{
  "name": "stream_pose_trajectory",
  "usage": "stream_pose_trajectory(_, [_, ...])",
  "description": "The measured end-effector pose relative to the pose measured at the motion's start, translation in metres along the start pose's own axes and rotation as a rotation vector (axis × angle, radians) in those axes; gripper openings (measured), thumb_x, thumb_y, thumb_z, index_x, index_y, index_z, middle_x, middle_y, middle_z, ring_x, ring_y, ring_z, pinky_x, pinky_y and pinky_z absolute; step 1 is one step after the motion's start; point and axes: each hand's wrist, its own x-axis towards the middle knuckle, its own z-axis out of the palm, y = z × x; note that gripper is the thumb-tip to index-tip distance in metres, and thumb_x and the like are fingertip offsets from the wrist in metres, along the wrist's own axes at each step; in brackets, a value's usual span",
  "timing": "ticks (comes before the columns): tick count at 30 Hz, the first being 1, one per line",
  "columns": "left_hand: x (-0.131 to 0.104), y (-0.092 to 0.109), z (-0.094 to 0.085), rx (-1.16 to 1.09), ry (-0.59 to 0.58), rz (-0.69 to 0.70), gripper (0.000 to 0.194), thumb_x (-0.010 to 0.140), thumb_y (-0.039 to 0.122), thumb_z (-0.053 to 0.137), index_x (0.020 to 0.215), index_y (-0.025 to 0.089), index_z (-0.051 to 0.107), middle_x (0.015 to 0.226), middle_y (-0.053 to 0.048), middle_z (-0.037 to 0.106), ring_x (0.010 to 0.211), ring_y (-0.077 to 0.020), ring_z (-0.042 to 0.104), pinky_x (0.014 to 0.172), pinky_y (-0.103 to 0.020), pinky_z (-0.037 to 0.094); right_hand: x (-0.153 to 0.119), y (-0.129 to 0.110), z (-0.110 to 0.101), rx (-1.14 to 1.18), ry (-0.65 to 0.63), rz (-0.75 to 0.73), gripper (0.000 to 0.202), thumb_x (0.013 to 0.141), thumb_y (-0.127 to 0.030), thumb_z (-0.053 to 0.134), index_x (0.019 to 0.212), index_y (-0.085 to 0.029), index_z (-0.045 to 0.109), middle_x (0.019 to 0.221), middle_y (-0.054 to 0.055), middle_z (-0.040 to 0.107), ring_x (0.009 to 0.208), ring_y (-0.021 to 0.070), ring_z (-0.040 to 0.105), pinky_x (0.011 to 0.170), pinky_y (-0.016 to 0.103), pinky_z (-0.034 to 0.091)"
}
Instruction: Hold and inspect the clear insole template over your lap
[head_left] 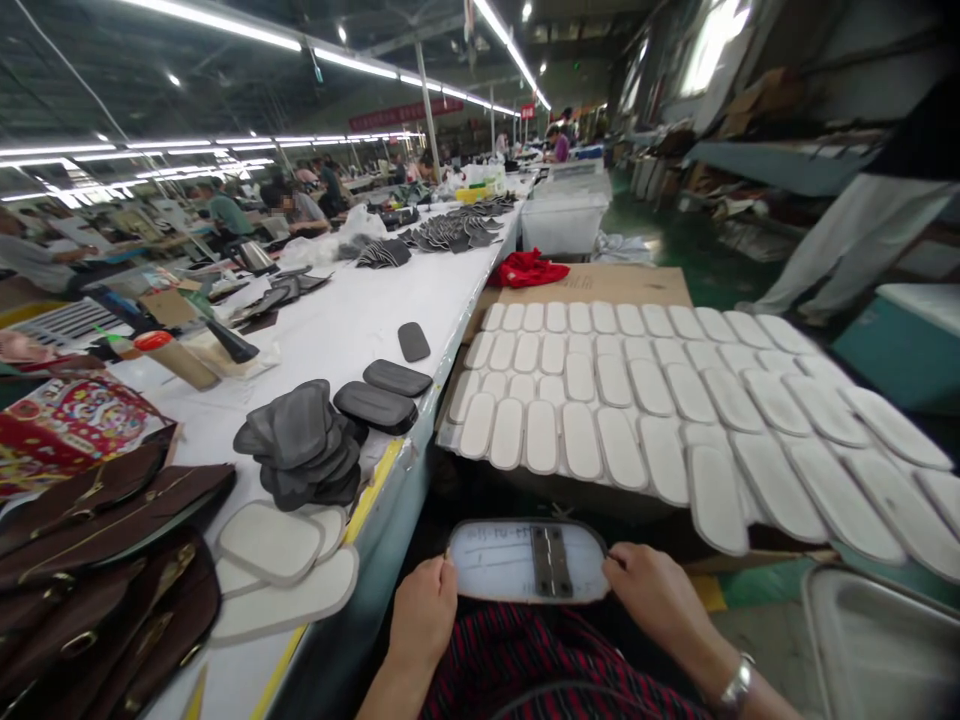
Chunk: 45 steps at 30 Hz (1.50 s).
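Fingers of the left hand curl closed on the left end of a pale oval pad; the right hand pinches its right end, wrist angled in from lower right. The pad lies low in the frame's centre over the lap, long axis left-right, a dark strip across its middle. Above it rows of white pads cover a board; a long white table runs up the left.

Pale oblong insole board, rounded ends, faint handwriting across top, dark metal strip pair at centre. Held flat and level over lap, left fingers pinching one end, right fingers pinching other end.
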Motion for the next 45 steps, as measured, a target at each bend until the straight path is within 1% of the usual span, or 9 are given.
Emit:
stream_pose_trajectory(6, [-0.005,0.001,-0.006,0.014,-0.043,0.061,0.061,0.077,0.062,0.015,0.075,0.015,0.054,0.084,-0.004,0.054,0.072,-0.0064,0.040,0.072,-0.022,0.020,-0.001,0.006,-0.002,0.017,0.029,-0.103,0.027,0.077,-0.028,0.036,0.065,-0.012,0.053,0.069,0.005,0.053,0.064,0.0109,0.042,0.059,0.027,0.018])
stream_pose_trajectory(11, [0.011,0.000,-0.021,0.287,-0.078,0.097,0.063,0.071,0.070,0.022,0.072,0.015,0.052,0.079,-0.004,0.053,0.076,-0.0126,0.044,0.068,-0.024,0.019,-0.001,0.015,-0.026,0.219,-0.361,-0.226,0.060,0.081,-0.064,0.030,0.084,-0.010,0.057,0.077,0.007,0.055,0.063,0.0101,0.048,0.054,0.021,0.032])
stream_pose_trajectory(16, [0.043,0.005,-0.024,-0.015,-0.162,0.252,0.054,0.069,0.048,0.047,0.120,0.029,0.047,0.111,0.003,0.050,0.092,-0.0060,0.048,0.091,-0.022,0.038,0.009,0.010,-0.038,0.041,0.056,-0.204,0.047,0.081,-0.057,0.038,0.077,-0.014,0.057,0.073,0.002,0.054,0.067,0.0101,0.045,0.061,0.025,0.026])
stream_pose_trajectory(21, [0.056,0.012,-0.020,-0.082,-0.290,0.264,0.044,0.070,0.045,0.045,0.106,0.023,0.059,0.111,0.005,0.054,0.106,-0.0091,0.049,0.099,-0.023,0.035,0.023,0.007,-0.022,0.137,0.022,-0.255,0.033,0.073,-0.042,0.051,0.090,-0.015,0.060,0.079,0.000,0.056,0.070,0.0086,0.048,0.062,0.021,0.030])
stream_pose_trajectory(29, [0.027,0.009,-0.022,0.072,-0.170,0.161,0.049,0.074,0.059,0.034,0.093,0.023,0.062,0.098,0.003,0.058,0.095,-0.0118,0.050,0.084,-0.025,0.033,0.012,0.009,-0.017,-0.064,0.015,-0.210,0.030,0.077,-0.034,0.040,0.074,-0.014,0.062,0.078,0.005,0.057,0.074,0.0138,0.051,0.061,0.026,0.025])
stream_pose_trajectory(36, [0.007,0.002,0.000,0.102,-0.004,0.169,0.062,0.077,0.059,0.028,0.121,0.018,0.043,0.121,-0.001,0.042,0.113,-0.0121,0.038,0.105,-0.030,0.029,0.002,0.011,-0.005,-0.122,0.016,-0.198,0.038,0.086,-0.030,0.029,0.070,-0.011,0.058,0.076,0.008,0.057,0.076,0.0182,0.054,0.064,0.029,0.028])
stream_pose_trajectory(41, [-0.012,0.003,0.019,0.434,0.428,0.952,0.046,0.072,0.050,0.051,0.114,0.031,0.047,0.113,0.012,0.048,0.108,-0.0034,0.037,0.097,-0.020,0.033,-0.019,0.018,-0.013,0.042,0.149,-0.425,0.053,0.082,-0.057,0.040,0.121,-0.023,0.047,0.114,0.000,0.046,0.101,0.0122,0.043,0.086,0.024,0.032])
stream_pose_trajectory(43, [-0.017,0.010,0.026,0.436,0.247,1.081,0.025,0.076,0.041,0.049,0.099,0.032,0.054,0.097,0.012,0.054,0.094,-0.0032,0.041,0.086,-0.019,0.034,-0.025,0.017,-0.019,-0.022,0.193,-0.672,0.046,0.077,-0.045,0.054,0.119,-0.026,0.045,0.114,-0.002,0.043,0.105,0.0117,0.036,0.096,0.026,0.023])
stream_pose_trajectory(45, [-0.018,0.017,0.031,0.364,-0.091,0.860,0.029,0.084,0.040,0.029,0.092,0.032,0.056,0.093,0.007,0.053,0.090,-0.0044,0.040,0.082,-0.022,0.030,-0.026,0.015,-0.021,-0.145,0.111,-0.820,0.021,0.078,-0.030,0.054,0.097,-0.021,0.054,0.098,-0.001,0.048,0.095,0.0128,0.038,0.097,0.032,0.018])
